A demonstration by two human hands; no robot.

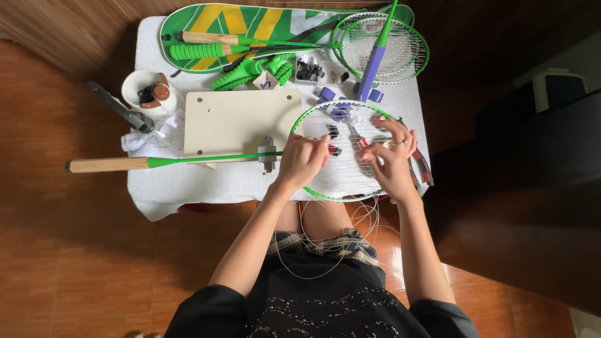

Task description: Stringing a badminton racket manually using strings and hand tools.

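Observation:
A green badminton racket (188, 160) lies across the white-covered table (188, 184), its bare wooden handle pointing left and its head (307, 120) at the right, partly strung. My left hand (302, 159) rests on the head's left side, fingers pinched on the white string near a small black and red clip (334, 150). My right hand (391, 156) is on the right side of the head, fingers bent over the strings, pinching string too. Loose white string (363, 219) hangs in loops from the head down over my lap.
A pale board (231, 119) lies under the racket shaft with a small clamp (267, 153). Behind are a green racket cover (250, 22), a second green racket (388, 47), purple grip rolls (372, 94), green grips (250, 72), a white bowl (147, 91) and pliers (422, 166).

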